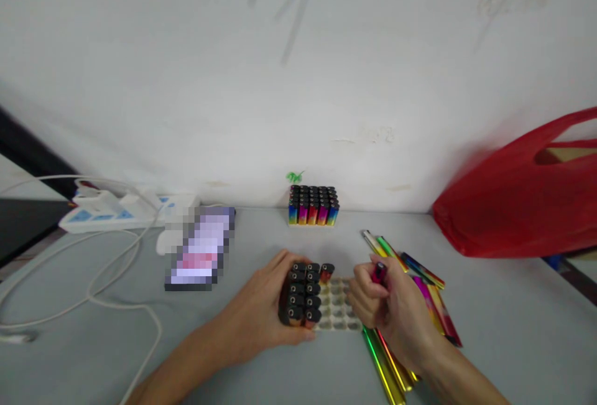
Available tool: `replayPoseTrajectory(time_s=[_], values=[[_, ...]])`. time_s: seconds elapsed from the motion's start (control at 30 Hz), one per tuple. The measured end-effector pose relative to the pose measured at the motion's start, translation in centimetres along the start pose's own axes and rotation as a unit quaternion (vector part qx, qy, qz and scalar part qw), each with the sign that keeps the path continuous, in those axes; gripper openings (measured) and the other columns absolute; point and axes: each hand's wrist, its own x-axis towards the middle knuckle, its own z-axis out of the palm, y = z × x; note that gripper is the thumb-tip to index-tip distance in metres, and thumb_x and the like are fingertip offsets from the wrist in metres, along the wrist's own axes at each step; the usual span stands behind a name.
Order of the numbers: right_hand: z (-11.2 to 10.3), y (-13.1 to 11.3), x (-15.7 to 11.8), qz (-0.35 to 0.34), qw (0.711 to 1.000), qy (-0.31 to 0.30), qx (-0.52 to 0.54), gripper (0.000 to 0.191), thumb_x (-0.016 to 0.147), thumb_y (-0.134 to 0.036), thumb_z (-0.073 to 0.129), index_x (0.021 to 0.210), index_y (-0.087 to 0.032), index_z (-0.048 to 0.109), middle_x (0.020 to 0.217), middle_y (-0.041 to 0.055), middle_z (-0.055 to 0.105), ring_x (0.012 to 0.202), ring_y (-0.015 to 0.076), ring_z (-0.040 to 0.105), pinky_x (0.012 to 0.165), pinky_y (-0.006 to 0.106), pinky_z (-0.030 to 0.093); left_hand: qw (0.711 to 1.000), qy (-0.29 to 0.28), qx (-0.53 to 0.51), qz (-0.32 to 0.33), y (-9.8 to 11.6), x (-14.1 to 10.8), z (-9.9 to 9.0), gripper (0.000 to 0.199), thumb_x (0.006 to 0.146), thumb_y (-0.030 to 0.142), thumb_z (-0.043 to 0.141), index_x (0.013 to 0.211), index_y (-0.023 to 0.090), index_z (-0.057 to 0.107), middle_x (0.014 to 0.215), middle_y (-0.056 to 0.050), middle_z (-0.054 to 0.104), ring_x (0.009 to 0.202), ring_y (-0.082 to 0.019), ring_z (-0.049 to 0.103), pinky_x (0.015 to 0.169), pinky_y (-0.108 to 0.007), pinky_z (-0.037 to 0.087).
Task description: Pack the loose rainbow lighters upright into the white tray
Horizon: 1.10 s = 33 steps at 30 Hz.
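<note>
A pale tray (340,318) with rows of round sockets lies on the table. Black-topped lighters (305,293) stand upright in its left columns, and one more lighter (327,272) stands at the back of the following column. My left hand (265,308) is closed around the left side of the tray and its lighters. Over the tray's right edge, my right hand (385,305) is closed on a lighter (379,273); only its magenta end shows between thumb and fingers. Shiny multicoloured sticks, perhaps lighter bodies (385,361), lie under and beside this hand.
Against the wall stands a full block of lighters (313,209), with a small green mark (294,176) above. A phone (200,249), a power strip (135,209) and loose white cables (93,280) are on the left. A red bag (513,193) sits at the right.
</note>
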Motion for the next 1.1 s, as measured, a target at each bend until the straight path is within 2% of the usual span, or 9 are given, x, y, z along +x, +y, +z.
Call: replayPoseTrajectory(time_s=[0.13, 0.27, 0.53, 0.6, 0.7, 0.77, 0.87, 0.93, 1.1], values=[[0.2, -0.3, -0.1, -0.012, 1.000, 0.010, 0.014, 0.064, 0.092, -0.063, 0.071, 0.058, -0.027, 0.030, 0.054, -0.0113, 0.018, 0.050, 0.0091, 0.011, 0.047, 0.028, 0.013, 1.000, -0.004, -0.002, -0.003, 0.1, 0.0, 0.0, 0.074, 0.069, 0.020, 0.101, 0.131, 0.028, 0.062, 0.127, -0.003, 0.067, 0.116, -0.030, 0.068, 0.098, -0.040, 0.055], [0.0, -0.3, 0.2, 0.006, 1.000, 0.005, 0.014, 0.067, 0.091, -0.065, 0.073, 0.058, -0.026, 0.029, 0.055, -0.0114, 0.017, 0.050, 0.0085, 0.009, 0.046, 0.027, 0.010, 1.000, -0.002, 0.001, -0.002, -0.1, -0.1, 0.0, 0.076, 0.069, 0.021, 0.102, 0.132, 0.028, 0.061, 0.128, -0.002, 0.067, 0.116, -0.030, 0.068, 0.099, -0.040, 0.054], [-0.3, 0.2, 0.1, -0.017, 1.000, 0.011, 0.005, 0.066, 0.100, -0.067, 0.063, 0.060, -0.026, 0.030, 0.055, -0.0105, 0.018, 0.050, 0.0093, 0.011, 0.045, 0.027, 0.013, 1.000, -0.009, 0.000, -0.002, -0.1, -0.1, 0.0, 0.075, 0.071, 0.023, 0.103, 0.132, 0.029, 0.061, 0.127, -0.001, 0.066, 0.115, -0.029, 0.068, 0.097, -0.039, 0.053], [-0.2, 0.4, 0.1, -0.021, 1.000, 0.007, -0.011, 0.064, 0.102, -0.072, 0.059, 0.064, -0.025, 0.037, 0.057, -0.0105, 0.020, 0.051, 0.0098, 0.011, 0.046, 0.026, 0.012, 1.000, -0.009, 0.003, -0.006, -0.1, -0.1, 0.0, 0.074, 0.071, 0.021, 0.102, 0.132, 0.029, 0.060, 0.127, -0.001, 0.066, 0.115, -0.028, 0.068, 0.097, -0.038, 0.053], [0.1, 0.5, -0.1, -0.065, 0.993, 0.015, -0.098, 0.054, 0.108, -0.071, 0.056, 0.081, -0.024, 0.052, 0.062, -0.0089, 0.034, 0.052, 0.0107, 0.019, 0.047, 0.025, 0.017, 1.000, -0.005, 0.007, 0.000, -0.2, -0.1, 0.0, 0.075, 0.070, 0.021, 0.102, 0.132, 0.029, 0.060, 0.127, 0.000, 0.065, 0.115, -0.027, 0.068, 0.097, -0.038, 0.053], [0.4, 0.4, -0.5, -0.109, 0.976, 0.022, -0.186, 0.045, 0.112, -0.064, 0.055, 0.091, -0.024, 0.057, 0.070, -0.0057, 0.048, 0.057, 0.0122, 0.035, 0.053, 0.026, 0.031, 1.000, -0.006, 0.009, 0.003, -0.2, -0.1, 0.1, 0.075, 0.071, 0.024, 0.102, 0.132, 0.029, 0.060, 0.126, -0.001, 0.065, 0.114, -0.028, 0.068, 0.096, -0.039, 0.054], [0.5, 0.1, -1.1, -0.181, 0.932, 0.025, -0.312, 0.033, 0.113, -0.055, 0.061, 0.100, -0.025, 0.066, 0.092, 0.0002, 0.060, 0.084, 0.0175, 0.057, 0.076, 0.030, 0.045, 1.000, -0.008, 0.011, -0.004, -0.2, -0.1, 0.1, 0.072, 0.071, 0.025, 0.103, 0.130, 0.028, 0.061, 0.125, -0.001, 0.065, 0.113, -0.028, 0.068, 0.095, -0.039, 0.054], [0.3, -0.2, -1.2, -0.227, 0.895, 0.024, -0.383, 0.025, 0.111, -0.050, 0.066, 0.103, -0.027, 0.071, 0.100, 0.0008, 0.060, 0.096, 0.0193, 0.058, 0.085, 0.032, 0.045, 1.000, -0.008, 0.010, -0.009, -0.1, -0.1, 0.0, 0.073, 0.070, 0.024, 0.103, 0.130, 0.028, 0.061, 0.125, -0.001, 0.066, 0.114, -0.029, 0.068, 0.095, -0.039, 0.054], [-0.6, -0.6, -0.9, -0.248, 0.844, -0.013, -0.476, 0.008, 0.111, -0.038, 0.069, 0.111, -0.030, 0.072, 0.094, -0.0030, 0.063, 0.089, 0.0177, 0.062, 0.083, 0.031, 0.047, 1.000, -0.006, 0.011, -0.015, -0.1, -0.1, 0.0, 0.073, 0.069, 0.022, 0.102, 0.129, 0.028, 0.062, 0.125, -0.002, 0.067, 0.113, -0.030, 0.068, 0.094, -0.040, 0.055]])
